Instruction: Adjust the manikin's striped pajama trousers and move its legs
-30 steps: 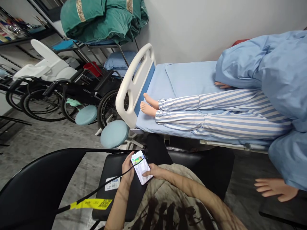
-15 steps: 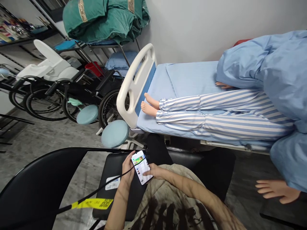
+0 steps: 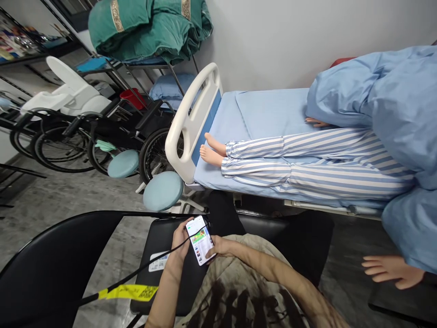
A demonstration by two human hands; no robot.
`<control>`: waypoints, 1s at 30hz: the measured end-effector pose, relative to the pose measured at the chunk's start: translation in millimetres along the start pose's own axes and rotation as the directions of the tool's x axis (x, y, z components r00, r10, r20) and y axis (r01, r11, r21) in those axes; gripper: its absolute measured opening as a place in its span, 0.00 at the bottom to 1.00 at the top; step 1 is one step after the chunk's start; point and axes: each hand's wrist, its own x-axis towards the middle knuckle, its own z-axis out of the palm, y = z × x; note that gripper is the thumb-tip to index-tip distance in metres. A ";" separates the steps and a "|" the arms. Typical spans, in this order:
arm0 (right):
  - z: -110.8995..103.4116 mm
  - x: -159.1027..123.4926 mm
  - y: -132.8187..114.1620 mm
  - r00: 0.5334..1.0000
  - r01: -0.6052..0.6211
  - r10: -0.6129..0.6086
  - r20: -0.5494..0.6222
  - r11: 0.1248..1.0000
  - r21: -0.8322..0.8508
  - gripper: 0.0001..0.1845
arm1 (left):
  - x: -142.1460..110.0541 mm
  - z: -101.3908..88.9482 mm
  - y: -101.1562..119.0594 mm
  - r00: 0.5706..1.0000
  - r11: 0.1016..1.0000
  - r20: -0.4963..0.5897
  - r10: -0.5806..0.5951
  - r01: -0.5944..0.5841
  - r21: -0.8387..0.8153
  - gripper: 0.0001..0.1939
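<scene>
A lit phone (image 3: pixel 200 240) sits low in the middle of the view, over my lap. My left hand (image 3: pixel 180 243) wraps round its left edge and grips it. My right hand (image 3: pixel 218 247) curls against the phone's right side, thumb on the screen. A black cable (image 3: pixel 136 273) with a yellow tag (image 3: pixel 129 292) runs from the phone down to the left. Beyond my knees a mannequin in striped pyjamas (image 3: pixel 307 164) lies on a hospital bed (image 3: pixel 266 114), partly under a blue blanket (image 3: pixel 385 105).
A black chair (image 3: pixel 160 241) stands under my hands and a curved black chair back (image 3: pixel 51 269) at lower left. Two round teal stools (image 3: pixel 163 190), wheelchairs (image 3: pixel 68 141) and a rack with green bedding (image 3: pixel 150 27) fill the left. A mannequin hand (image 3: pixel 389 269) hangs at right.
The picture on the phone's screen has shifted, and the phone sits slightly lower and more upright in my hands. Both hands stay on it.
</scene>
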 end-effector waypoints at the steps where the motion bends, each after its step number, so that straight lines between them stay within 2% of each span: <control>1: -0.3 0.8 0.6 1.000 0.000 0.000 -0.011 1.000 0.003 0.37 | 0.0 -0.6 -0.9 1.000 1.000 0.003 0.016 -0.016 -0.004 0.07; 6: 2.2 0.7 0.4 0.998 0.041 -0.040 -0.041 0.999 0.002 0.29 | 0.8 -3.1 -4.3 0.997 0.998 0.025 0.066 -0.066 -0.018 0.07; 12: 7.8 -5.6 -5.7 0.995 0.068 -0.067 -0.079 0.998 0.016 0.29 | 4.1 -3.6 -5.9 0.994 0.995 0.047 0.103 -0.103 0.009 0.10; 17: 7.6 -6.1 -6.2 0.994 0.087 -0.086 -0.072 0.996 0.006 0.26 | 4.4 -10.2 -18.7 0.986 0.990 0.089 0.141 -0.143 0.019 0.15; 20: 6.6 -4.6 -4.9 0.995 0.078 -0.077 -0.055 0.997 0.005 0.25 | 1.0 -17.1 -29.1 0.980 0.991 0.155 0.126 -0.131 0.022 0.17; 22: 6.1 -4.4 -4.7 0.996 0.070 -0.070 -0.060 0.998 0.007 0.25 | -1.6 -21.5 -34.2 0.976 0.993 0.186 0.111 -0.118 0.030 0.21; 25: 5.7 -5.7 -5.6 0.996 0.067 -0.067 -0.067 0.998 0.009 0.24 | -3.8 -27.9 -39.3 0.972 0.995 0.216 0.089 -0.098 0.033 0.28; 30: 5.0 -7.4 -6.2 0.996 0.077 -0.077 -0.048 0.997 -0.002 0.24 | -2.5 -37.4 -46.8 0.965 0.998 0.257 0.058 -0.063 0.011 0.34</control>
